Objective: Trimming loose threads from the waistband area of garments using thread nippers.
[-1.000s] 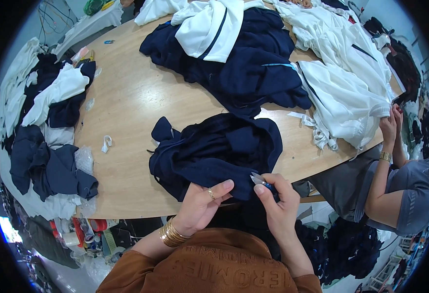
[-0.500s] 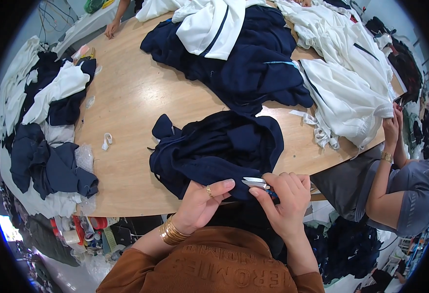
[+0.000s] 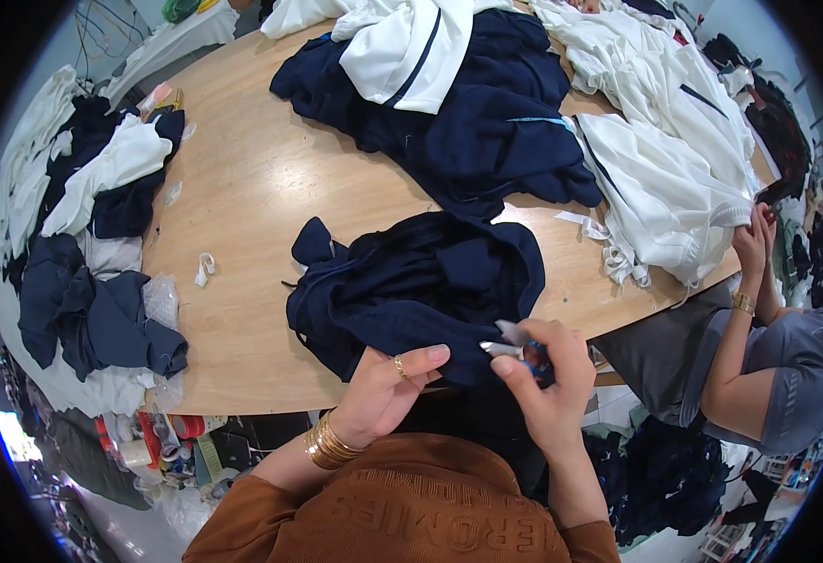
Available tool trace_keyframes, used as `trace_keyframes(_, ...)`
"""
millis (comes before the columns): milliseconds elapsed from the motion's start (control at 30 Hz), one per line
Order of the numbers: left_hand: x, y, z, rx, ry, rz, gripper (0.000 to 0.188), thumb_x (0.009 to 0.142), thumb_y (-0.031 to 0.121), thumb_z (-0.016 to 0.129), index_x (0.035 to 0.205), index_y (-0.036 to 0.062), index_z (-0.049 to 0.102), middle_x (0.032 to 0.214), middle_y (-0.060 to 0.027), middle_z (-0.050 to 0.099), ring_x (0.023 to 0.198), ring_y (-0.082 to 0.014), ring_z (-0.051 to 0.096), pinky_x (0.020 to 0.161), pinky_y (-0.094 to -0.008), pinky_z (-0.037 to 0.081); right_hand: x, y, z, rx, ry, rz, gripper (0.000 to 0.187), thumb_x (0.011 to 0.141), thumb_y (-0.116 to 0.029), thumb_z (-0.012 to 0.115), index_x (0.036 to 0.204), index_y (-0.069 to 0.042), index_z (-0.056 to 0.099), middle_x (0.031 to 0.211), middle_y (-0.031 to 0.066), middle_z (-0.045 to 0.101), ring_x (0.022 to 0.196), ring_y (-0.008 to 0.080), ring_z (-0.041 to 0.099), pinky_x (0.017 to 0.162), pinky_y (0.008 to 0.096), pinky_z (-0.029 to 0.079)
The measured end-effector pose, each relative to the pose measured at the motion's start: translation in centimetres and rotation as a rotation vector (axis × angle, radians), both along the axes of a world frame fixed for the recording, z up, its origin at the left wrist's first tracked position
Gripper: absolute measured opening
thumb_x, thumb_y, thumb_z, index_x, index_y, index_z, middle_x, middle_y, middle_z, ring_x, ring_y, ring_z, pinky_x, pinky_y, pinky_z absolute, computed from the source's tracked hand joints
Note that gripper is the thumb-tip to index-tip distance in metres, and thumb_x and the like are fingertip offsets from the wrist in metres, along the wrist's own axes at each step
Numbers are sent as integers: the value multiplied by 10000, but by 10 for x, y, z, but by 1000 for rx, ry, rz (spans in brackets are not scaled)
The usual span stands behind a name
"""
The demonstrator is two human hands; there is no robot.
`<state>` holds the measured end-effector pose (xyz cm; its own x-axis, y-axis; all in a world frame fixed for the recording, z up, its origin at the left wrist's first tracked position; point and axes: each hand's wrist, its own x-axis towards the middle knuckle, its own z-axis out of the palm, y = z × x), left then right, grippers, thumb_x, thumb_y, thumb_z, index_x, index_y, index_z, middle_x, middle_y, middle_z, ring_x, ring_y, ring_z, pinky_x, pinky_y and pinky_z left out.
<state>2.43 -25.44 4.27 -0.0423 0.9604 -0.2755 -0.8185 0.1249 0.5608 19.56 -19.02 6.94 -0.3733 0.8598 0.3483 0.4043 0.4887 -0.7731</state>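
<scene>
A dark navy garment (image 3: pixel 421 272) lies bunched at the table's near edge, its thick hem turned toward me. My left hand (image 3: pixel 388 394) grips that hem, thumb on top and fingers tucked underneath. Just right of it, my right hand (image 3: pixel 552 375) is closed around small thread snips (image 3: pixel 505 345), whose two silver blades stand apart with their tips over the cloth. A bit of blue shows on the snips between my fingers. What lies beneath the hem is hidden.
More navy cloth (image 3: pixel 486 141) and white garments (image 3: pixel 655 188) cover the table's far side. Folded garments (image 3: pixel 102 310) are heaped at left. A white strip (image 3: pixel 205 269) lies on the wooden table (image 3: pixel 242 188). At right, another person (image 3: pixel 758 366) handles a white garment.
The snips' blades have spread apart, and my right hand has shifted slightly right. My left hand stays put. At the far left, another person's hand has gone from the table.
</scene>
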Motion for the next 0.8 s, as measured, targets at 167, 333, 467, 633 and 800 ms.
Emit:
trace_keyframes(167,-28,-20,-18,-200,34,60,276,876,69,578,1143,7,537,1118,-93,598,956,-204,618,840,-343,506,9,17,-7,-317,135,-75,299,704,-79,735,980,-69,621,717,6,498,632,78,426,569,218,353)
trace_keyframes(333,-86,-49,-25,-225,1141,-760,331,888,200,595,1148,-1,555,1065,-102,631,915,-213,634,793,-305,506,54,41,-62,-134,-220,-241,145,796,-101,678,908,-19,634,673,35,560,597,110,496,579,247,409)
trace_keyframes(467,-115,-57,13,-18,847,-913,255,900,190,573,1062,-5,594,888,-52,653,760,-164,625,709,-263,496,37,49,-45,-238,-134,-350,153,824,-141,663,875,1,637,786,83,646,663,172,595,642,275,451)
trace_keyframes(633,-105,25,-19,185,1597,208,248,877,183,597,1051,6,594,950,-49,638,953,-168,588,824,-293,460,-25,84,-78,-14,-168,-195,290,788,-254,699,923,-4,642,895,139,580,799,287,592,734,348,466)
trace_keyframes(800,-132,63,-59,37,2115,-225,282,868,238,607,1006,-8,588,935,-70,599,878,-164,568,819,-309,440,-24,121,-92,87,-402,-138,274,815,-269,657,892,-7,629,806,120,561,777,272,586,711,352,462)
